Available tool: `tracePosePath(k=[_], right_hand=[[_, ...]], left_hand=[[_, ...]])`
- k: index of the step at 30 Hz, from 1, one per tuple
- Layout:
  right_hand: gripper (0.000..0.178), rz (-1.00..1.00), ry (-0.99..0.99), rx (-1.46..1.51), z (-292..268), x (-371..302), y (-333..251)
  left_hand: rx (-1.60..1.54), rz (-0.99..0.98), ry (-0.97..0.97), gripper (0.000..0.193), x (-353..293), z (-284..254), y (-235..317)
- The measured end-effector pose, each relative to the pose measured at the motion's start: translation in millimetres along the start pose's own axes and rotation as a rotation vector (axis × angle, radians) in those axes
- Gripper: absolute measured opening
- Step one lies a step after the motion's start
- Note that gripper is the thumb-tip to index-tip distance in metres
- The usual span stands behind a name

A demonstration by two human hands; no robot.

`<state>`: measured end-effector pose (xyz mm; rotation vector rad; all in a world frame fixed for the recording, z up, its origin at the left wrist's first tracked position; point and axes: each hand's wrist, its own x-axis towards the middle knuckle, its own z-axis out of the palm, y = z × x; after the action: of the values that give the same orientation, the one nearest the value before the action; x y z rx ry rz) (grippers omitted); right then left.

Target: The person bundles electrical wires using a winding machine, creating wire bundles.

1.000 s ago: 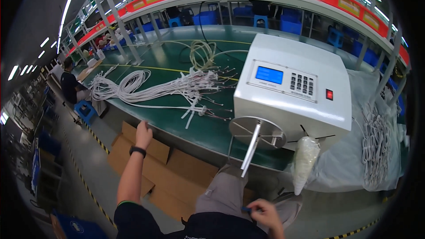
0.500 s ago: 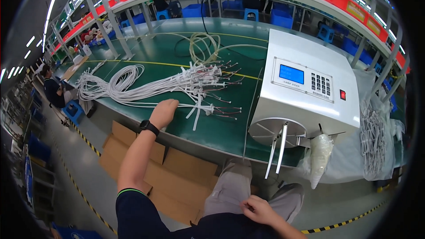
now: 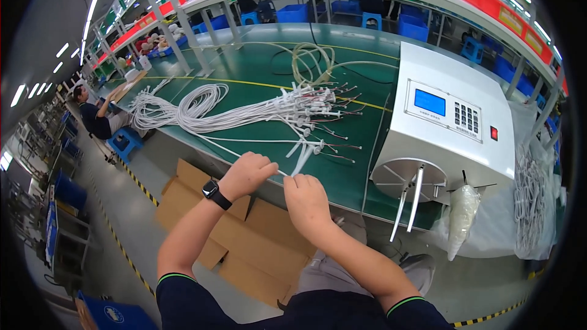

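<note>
A white cable (image 3: 282, 173) stretches between my two hands at the near edge of the green workbench. My left hand (image 3: 249, 172), with a watch on its wrist, is closed around it. My right hand (image 3: 306, 200) pinches the same cable a short way to the right; its fingertips are partly hidden. Beyond them lies a bundle of white cables (image 3: 211, 119), looped at the left, with white connectors and thin bare-ended wires (image 3: 330, 110) fanning out at the right. A pale tie strip (image 3: 301, 160) hangs down beside my right hand.
On the right stands a silver winding machine (image 3: 452, 110) with a screen, keypad and two-pronged disc (image 3: 409, 177). A plastic-wrapped cone (image 3: 460, 217) hangs beside it. Clear tubing (image 3: 309, 64) coils behind the cables. Cardboard (image 3: 263, 256) lies below the bench; a person (image 3: 98, 116) sits far left.
My right hand has come up from my lap and taken hold of the cable. My left hand has drawn nearer the bench's front edge, bringing the cable with it. The view has shifted left.
</note>
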<state>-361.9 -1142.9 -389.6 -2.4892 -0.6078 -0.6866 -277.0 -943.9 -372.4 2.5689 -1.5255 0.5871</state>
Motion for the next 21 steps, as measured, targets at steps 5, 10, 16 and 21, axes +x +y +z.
tracePosePath(k=[5,10,16,21], right_hand=[[0.012,0.188,-0.016,0.083,11,-1,-5],[0.016,0.252,-0.181,0.217,14,-21,12],[0.014,0.327,-0.129,0.371,-18,-61,37],[0.016,0.372,-0.238,0.476,-51,-90,38]], left_hand=[[-0.036,0.008,0.057,0.014,-5,0,11],[-0.017,-0.011,0.030,0.013,-16,9,6],[0.398,-0.482,0.135,0.020,-69,47,-32],[0.491,-0.794,0.190,0.023,-105,61,-42]])
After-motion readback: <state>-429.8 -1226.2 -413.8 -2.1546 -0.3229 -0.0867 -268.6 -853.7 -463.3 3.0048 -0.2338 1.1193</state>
